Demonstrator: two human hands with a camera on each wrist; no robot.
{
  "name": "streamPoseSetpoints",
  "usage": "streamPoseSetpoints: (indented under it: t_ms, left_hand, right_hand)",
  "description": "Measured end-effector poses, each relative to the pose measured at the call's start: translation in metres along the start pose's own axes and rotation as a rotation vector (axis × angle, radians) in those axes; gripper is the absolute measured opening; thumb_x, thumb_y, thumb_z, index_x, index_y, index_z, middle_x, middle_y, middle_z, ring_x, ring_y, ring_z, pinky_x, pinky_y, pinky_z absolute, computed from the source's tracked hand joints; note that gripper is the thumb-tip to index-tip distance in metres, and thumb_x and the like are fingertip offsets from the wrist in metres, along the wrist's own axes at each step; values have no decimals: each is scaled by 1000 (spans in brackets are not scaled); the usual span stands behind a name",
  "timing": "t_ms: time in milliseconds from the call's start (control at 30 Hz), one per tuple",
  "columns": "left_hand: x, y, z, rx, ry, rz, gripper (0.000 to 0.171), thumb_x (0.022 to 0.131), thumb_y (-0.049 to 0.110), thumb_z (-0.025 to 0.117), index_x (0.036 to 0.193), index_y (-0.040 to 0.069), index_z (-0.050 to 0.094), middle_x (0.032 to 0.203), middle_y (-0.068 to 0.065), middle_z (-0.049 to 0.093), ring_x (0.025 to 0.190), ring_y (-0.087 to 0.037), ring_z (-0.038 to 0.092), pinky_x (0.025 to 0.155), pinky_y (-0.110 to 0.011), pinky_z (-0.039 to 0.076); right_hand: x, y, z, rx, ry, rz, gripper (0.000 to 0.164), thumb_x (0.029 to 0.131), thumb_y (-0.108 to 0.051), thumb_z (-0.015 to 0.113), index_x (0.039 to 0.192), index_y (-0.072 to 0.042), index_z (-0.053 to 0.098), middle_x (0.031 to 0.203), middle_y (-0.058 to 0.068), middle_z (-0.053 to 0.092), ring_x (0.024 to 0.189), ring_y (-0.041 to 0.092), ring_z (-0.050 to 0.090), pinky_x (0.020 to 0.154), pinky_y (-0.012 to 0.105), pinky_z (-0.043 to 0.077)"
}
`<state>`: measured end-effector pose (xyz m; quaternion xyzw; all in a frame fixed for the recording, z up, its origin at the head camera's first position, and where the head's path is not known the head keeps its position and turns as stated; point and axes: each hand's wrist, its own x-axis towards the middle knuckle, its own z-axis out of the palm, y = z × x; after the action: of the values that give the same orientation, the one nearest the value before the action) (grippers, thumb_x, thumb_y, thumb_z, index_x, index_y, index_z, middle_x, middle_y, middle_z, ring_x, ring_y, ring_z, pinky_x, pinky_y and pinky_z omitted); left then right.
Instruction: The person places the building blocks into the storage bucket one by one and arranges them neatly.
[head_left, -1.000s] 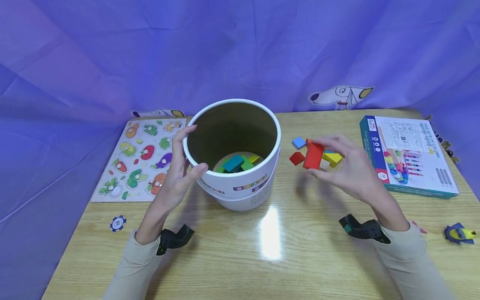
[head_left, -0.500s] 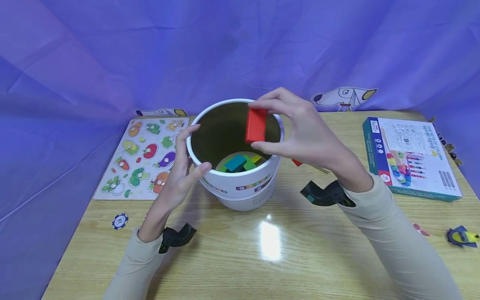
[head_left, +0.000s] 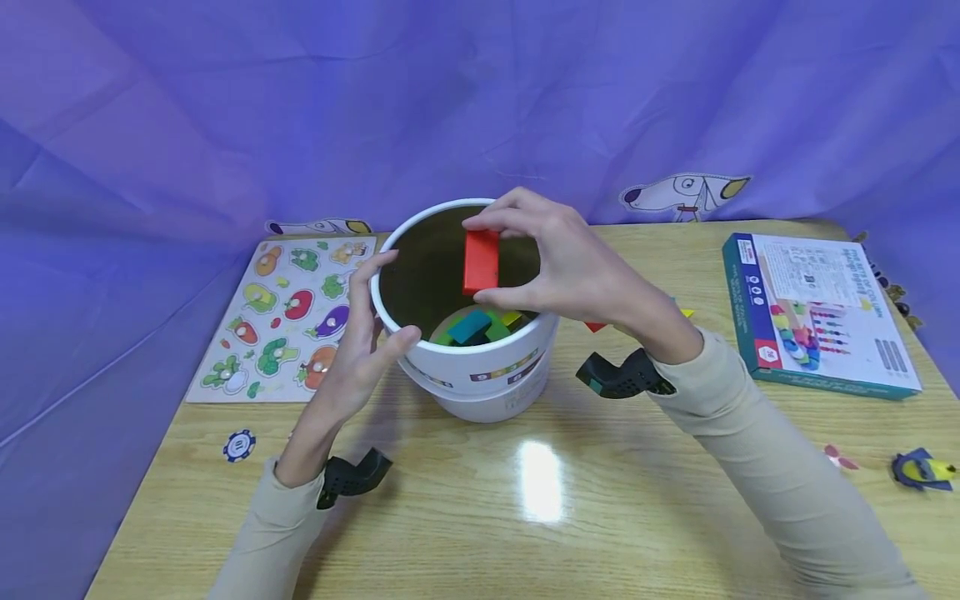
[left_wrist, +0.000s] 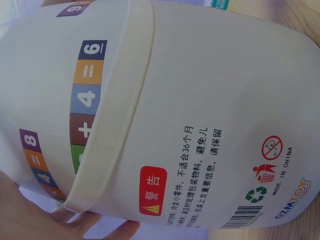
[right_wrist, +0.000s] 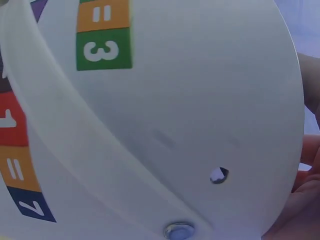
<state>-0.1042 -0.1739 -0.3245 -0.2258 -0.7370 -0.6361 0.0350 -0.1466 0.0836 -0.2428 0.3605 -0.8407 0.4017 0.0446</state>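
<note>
My right hand [head_left: 555, 250] pinches a red rectangular block [head_left: 481, 262] between thumb and fingers, over the mouth of a white bucket [head_left: 480, 367]. Inside the bucket lie a teal block [head_left: 471, 327], green blocks and a yellow block [head_left: 512, 318]. My left hand [head_left: 352, 358] holds the bucket's left side, fingers and thumb spread around the rim. In the left wrist view, part of that hand [left_wrist: 75, 225] shows beside the bucket wall [left_wrist: 210, 90]. The right wrist view is mostly filled by the bucket's outside [right_wrist: 200, 100]; the red block is hidden there.
Left of the bucket lies a vegetable puzzle board [head_left: 281, 325], with a poker chip [head_left: 239, 446] in front. A toy box [head_left: 825, 308] and a small blue-and-yellow toy [head_left: 922, 471] are at the right. A red block [head_left: 595, 326] shows partly behind the right arm.
My right hand has carried the red block left from the loose blocks on the table to above the bucket, then slightly further left. My left hand has stayed at the rim.
</note>
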Motion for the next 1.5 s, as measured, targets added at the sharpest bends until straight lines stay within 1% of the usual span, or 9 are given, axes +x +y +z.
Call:
streamPoseSetpoints:
  t_ms: [267,500,600,700,833,933,1033,1333,1500]
  left_hand:
    - [1,-1,0,5,-8,-13,77,88,27,64,150,23,19,156,2,20,143,-24,23,113,-66,17]
    - [2,-1,0,-17,-9,11,77,88,31,65,150,23,20,156,2,21,143,-27,23,113,-66,15]
    - [2,0,0,-15,-12,17,77,88,28,65,150,22,20,156,-1,21,143,-29,24,113,-66,15]
    - [3,1,0,-4,-15,15,76,88,25,64,150,22,20,156,-3,21,143,-30,24,113,-66,16]
    - [3,2,0,1,-16,17,76,89,25,63,150,22,19,157,-4,19,143,-31,23,113,-65,17]
    - [3,3,-1,-4,-17,20,76,89,27,63,150,22,19,157,-5,18,143,-33,23,113,-65,17]
    - [2,3,-1,-16,-17,24,76,89,28,64,150,22,18,157,-6,18,144,-34,22,113,-66,16]
    - [1,2,0,-38,-6,17,76,88,24,63,150,21,19,156,-2,20,143,-31,23,114,-64,15]
    - [1,1,1,-40,-8,18,76,87,22,62,150,20,18,156,-2,20,143,-30,23,114,-63,16]
  right_hand:
    - [0,4,0,24,-25,-35,58,75,-19,84,128,-8,62,123,4,59,113,17,61,101,33,48]
    - [-15,13,-35,-46,2,-4,43,82,-17,79,123,-11,66,118,1,62,109,13,61,98,31,48]
    - [-29,26,-56,-82,1,51,37,85,-16,75,121,-15,68,116,-3,64,106,7,60,94,23,47]
    - [-49,43,-74,-130,-48,138,33,89,-19,72,121,-20,67,115,-8,64,103,4,60,89,16,46]
    - [-81,73,-85,-189,-173,266,32,90,-21,70,122,-18,67,116,-3,66,105,14,63,88,30,52]
    - [-103,97,-84,-218,-256,346,33,89,-17,71,121,-13,67,117,5,66,107,27,65,86,45,55]
    - [-119,118,-81,-232,-289,418,36,85,-13,74,120,-8,67,117,10,64,108,33,64,88,49,54]
    - [-133,156,-67,-202,-207,569,39,84,-14,76,119,-1,66,117,19,60,106,33,56,96,57,46]
    - [-134,168,-60,-160,-223,616,37,84,-15,76,117,-1,67,119,21,63,109,38,59,95,57,47]
